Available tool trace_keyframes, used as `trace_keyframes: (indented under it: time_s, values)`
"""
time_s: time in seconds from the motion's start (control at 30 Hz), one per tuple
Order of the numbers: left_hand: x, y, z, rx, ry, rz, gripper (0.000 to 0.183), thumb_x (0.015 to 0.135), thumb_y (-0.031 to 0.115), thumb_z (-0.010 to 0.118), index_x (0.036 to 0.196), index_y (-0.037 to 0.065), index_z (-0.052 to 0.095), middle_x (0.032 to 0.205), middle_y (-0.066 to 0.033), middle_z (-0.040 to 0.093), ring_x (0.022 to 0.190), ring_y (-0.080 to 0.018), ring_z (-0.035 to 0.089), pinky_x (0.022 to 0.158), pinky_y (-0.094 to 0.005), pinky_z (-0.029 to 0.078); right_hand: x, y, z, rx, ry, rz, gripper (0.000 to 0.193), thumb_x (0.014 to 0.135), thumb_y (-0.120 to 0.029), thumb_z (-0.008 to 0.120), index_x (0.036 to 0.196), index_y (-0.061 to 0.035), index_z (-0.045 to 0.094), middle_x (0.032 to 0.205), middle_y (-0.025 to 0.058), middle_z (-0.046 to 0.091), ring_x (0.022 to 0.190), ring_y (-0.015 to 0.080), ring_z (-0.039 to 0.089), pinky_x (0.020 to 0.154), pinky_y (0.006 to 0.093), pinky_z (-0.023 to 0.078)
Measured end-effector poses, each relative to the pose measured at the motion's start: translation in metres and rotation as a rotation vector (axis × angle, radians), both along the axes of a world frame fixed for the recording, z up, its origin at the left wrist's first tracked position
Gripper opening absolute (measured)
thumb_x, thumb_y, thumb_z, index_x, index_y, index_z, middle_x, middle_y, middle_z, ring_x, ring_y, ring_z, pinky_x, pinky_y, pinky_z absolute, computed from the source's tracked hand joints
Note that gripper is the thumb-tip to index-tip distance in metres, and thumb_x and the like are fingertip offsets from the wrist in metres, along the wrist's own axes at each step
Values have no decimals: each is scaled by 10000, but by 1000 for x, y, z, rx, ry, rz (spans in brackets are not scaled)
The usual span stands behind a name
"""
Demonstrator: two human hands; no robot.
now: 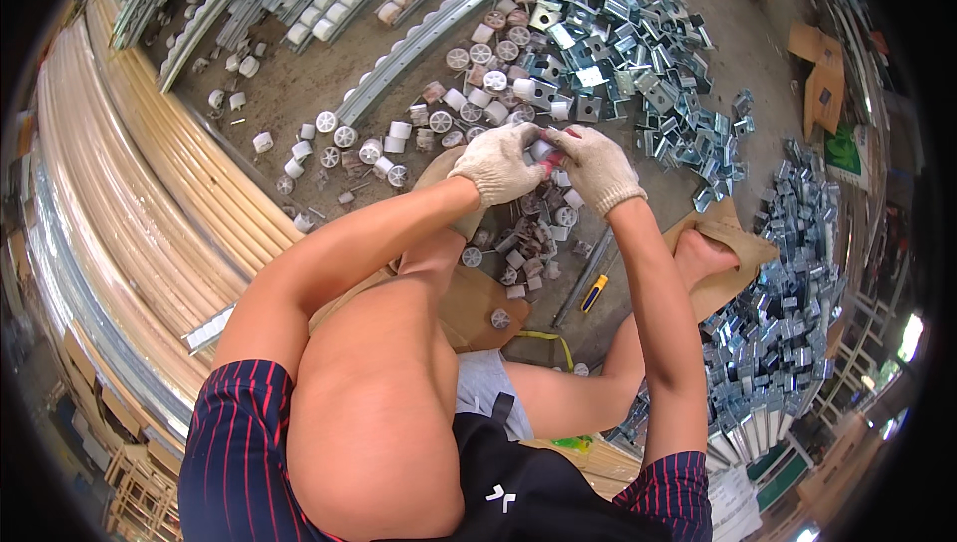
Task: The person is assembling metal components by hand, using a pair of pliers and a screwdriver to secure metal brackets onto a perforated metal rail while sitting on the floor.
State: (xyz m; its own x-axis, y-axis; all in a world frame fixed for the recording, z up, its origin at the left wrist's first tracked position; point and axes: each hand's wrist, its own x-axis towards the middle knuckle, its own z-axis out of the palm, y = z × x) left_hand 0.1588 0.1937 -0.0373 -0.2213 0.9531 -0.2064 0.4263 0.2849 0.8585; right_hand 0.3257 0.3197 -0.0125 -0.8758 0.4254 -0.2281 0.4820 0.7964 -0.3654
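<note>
Both my hands wear off-white knit gloves and meet above the floor between my legs. My left hand [501,163] and my right hand [598,165] have their fingers closed around one small whitish roller [541,151], mostly covered by the gloves. Beyond and below them spreads a heap of small white spoked rollers [441,121], some dirty brown. A pile of bent metal brackets [650,73] lies just past my right hand. On the floor nearer to me are a yellow-handled tool [594,293] and a thin metal bar [582,278].
Long metal rails [399,63] fitted with white rollers lie at the far left. Plastic-wrapped long profiles [130,173] are stacked along the left. A second large bracket pile [783,293] is at the right. Cardboard [733,288] lies under my right foot.
</note>
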Motion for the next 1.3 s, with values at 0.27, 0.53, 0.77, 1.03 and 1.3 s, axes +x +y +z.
trace_keyframes:
  time_s: [0.27,0.53,0.77,1.03,1.3]
  values:
    - [1,7,0,-83,15,-21,460,898,399,702,1216,67,707,1071,-247,761,1029,-440,727,928,-509,573,16,-22,9,-130,302,-392,365,960,-197,734,1324,-165,713,1112,146,715,1040,342,706,907,419,570]
    - [-8,9,12,-247,55,-290,590,935,436,641,1330,18,511,1036,-274,746,1011,-463,720,917,-532,559,142,-104,-51,23,254,-1191,355,987,-128,666,1315,7,671,1205,175,733,1094,279,720,987,373,549]
    - [-3,-67,14,-170,208,-403,597,947,322,650,1477,95,496,1097,-261,723,1020,-445,711,901,-514,563,175,-186,-34,-96,-263,-1286,395,972,-259,702,1278,-14,653,1148,206,730,1032,347,726,943,454,561]
    - [8,-58,22,-91,236,-411,557,960,351,624,1434,70,539,1138,-260,703,1054,-460,683,960,-538,525,194,-181,-59,218,-337,-1433,475,958,-300,710,1318,-19,583,1299,251,628,1170,452,638,1019,509,511]
    - [19,-37,14,-148,156,-327,506,974,347,609,1403,86,551,1104,-263,726,1025,-459,702,920,-554,538,200,-159,-29,-4,-176,-1252,308,1018,-151,578,1279,5,529,1172,253,688,1046,398,713,893,480,557]
